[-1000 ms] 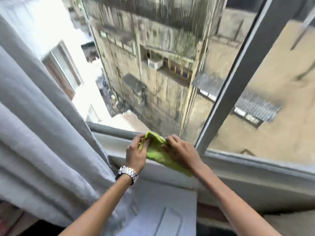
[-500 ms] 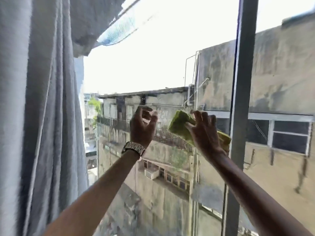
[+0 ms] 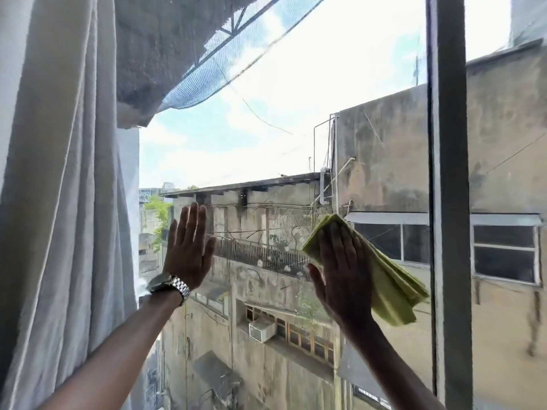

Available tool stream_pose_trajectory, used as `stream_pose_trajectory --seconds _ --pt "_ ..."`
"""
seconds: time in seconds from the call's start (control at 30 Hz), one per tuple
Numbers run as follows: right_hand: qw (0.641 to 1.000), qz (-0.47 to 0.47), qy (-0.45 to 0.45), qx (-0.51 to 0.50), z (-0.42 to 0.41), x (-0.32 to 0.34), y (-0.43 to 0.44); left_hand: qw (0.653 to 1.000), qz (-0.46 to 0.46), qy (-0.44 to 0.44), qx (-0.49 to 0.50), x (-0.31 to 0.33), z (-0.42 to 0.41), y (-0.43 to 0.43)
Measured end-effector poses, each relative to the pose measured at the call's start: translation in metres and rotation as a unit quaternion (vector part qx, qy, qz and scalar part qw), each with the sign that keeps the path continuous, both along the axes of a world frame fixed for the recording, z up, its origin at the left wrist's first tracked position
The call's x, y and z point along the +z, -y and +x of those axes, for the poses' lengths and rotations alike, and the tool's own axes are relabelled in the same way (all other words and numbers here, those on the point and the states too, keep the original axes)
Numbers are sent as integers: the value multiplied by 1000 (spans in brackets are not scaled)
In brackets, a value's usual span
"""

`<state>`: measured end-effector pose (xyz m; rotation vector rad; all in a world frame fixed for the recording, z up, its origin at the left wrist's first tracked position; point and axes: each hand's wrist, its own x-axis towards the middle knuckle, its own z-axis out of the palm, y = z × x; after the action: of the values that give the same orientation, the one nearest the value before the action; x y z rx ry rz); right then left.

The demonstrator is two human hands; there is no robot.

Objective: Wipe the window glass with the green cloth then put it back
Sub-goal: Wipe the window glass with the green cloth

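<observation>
The green cloth [image 3: 390, 285] is folded and lies flat against the window glass [image 3: 266, 128], just left of the grey upright frame bar. My right hand [image 3: 343, 267] presses on the cloth with flat fingers and covers its left half. My left hand [image 3: 189, 247], with a metal watch on the wrist, is spread flat with its palm toward the glass, left of the cloth and apart from it. Through the pane I see old concrete buildings and sky.
A grey curtain [image 3: 59, 202] hangs along the left side, close to my left forearm. The grey window frame bar [image 3: 450, 202] stands upright at the right, with another pane beyond it. The sill is out of view.
Both hands rose from the sill to the upper glass. My left hand let go of the cloth and opened flat. My right hand flattened the cloth against the pane.
</observation>
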<state>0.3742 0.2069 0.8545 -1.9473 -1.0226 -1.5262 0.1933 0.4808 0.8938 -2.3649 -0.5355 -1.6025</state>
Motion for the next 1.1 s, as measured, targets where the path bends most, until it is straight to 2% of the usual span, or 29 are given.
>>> stream_pose_trajectory --seconds 0.2,0.4,0.63,0.9,1.1 --pt "998 0 11 -64 7 -2 -15 996 45 70 -14 -7 13 -14" --pt "995 -2 31 -95 6 0 -23 996 55 76 2 -7 17 -18" --pt "998 -4 48 -44 -24 23 -58 994 67 90 0 -7 20 -15" --pt "994 -68 79 29 -44 19 -92 992 79 95 0 -9 19 -18" --pt "968 -193 141 73 -47 -6 -100 990 98 103 -20 -10 19 -25"
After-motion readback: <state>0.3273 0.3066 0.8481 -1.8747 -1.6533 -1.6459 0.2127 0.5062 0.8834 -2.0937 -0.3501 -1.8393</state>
